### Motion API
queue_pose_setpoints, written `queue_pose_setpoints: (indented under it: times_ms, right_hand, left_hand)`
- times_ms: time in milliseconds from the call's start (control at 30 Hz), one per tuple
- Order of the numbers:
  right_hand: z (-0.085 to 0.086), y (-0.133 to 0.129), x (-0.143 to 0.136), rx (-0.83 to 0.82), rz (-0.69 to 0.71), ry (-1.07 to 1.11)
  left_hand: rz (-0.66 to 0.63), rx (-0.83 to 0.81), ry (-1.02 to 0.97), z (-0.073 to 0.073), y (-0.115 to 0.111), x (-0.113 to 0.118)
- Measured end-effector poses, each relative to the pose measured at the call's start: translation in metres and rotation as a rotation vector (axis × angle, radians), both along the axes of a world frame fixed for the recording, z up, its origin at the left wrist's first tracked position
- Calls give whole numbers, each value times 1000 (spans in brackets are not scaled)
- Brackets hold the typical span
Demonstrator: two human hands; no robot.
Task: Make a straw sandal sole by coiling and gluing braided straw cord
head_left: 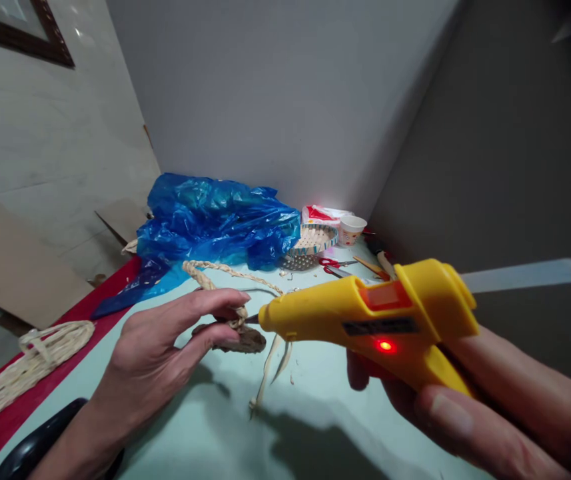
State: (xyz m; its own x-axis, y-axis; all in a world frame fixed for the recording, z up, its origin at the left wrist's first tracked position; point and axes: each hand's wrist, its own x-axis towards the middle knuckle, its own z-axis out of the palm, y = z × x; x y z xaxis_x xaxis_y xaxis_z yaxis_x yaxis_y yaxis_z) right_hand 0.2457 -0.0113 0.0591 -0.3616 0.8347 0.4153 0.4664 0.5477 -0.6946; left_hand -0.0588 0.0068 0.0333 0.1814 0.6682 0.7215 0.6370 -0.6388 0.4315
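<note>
A yellow hot glue gun (325, 307) is gripped in my right hand (465, 407), its red light lit and a clear glue stick (525, 275) jutting from the back. My left hand (175, 340) pinches a braided straw cord (238, 320) against a flat, rough brown piece (245, 340); most of that piece is behind my fingers. The glue gun's nozzle points left and meets the cord beside my left fingertips. From there the braid loops up and back over the table, while loose straw ends (268, 370) hang below.
Crumpled blue plastic (215, 220) covers the back of the pale table (205, 433). Behind the glue gun are a woven basket (318, 237), paper cup (351, 230) and red-handled scissors (332, 263). A straw bundle (30, 363) lies on red cloth at left, near a black object (40, 440).
</note>
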Motion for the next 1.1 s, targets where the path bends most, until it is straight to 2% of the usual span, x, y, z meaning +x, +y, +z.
queue_pose_setpoints:
  times_ms: [100, 200, 400, 567, 733, 833, 900, 967, 1100]
  right_hand:
    - [10, 6, -7, 129, 102, -83]
    - [12, 8, -9, 142, 130, -106]
    - [6, 3, -6, 202, 58, -136]
    - [8, 3, -5, 247, 18, -184]
    - [30, -1, -15, 128, 68, -178]
    - [46, -8, -26, 181, 63, -119]
    - [50, -12, -31, 224, 50, -94]
    - [46, -14, -29, 213, 21, -88]
    - [23, -8, -12, 144, 3, -106]
  left_hand:
    - [14, -4, 3, 2, -2, 4]
    - [32, -38, -25, 1, -3, 7]
    - [49, -47, -64, -3, -4, 5]
    - [40, -86, -76, 5, -1, 7]
    - [3, -115, -130, 8, 0, 8]
    - [8, -151, -171, 5, -3, 7]
    - [30, -199, -181, 4, -6, 7]
    - [33, -199, -196, 4, -6, 7]
    - [28, -205, -197, 8, -3, 9]
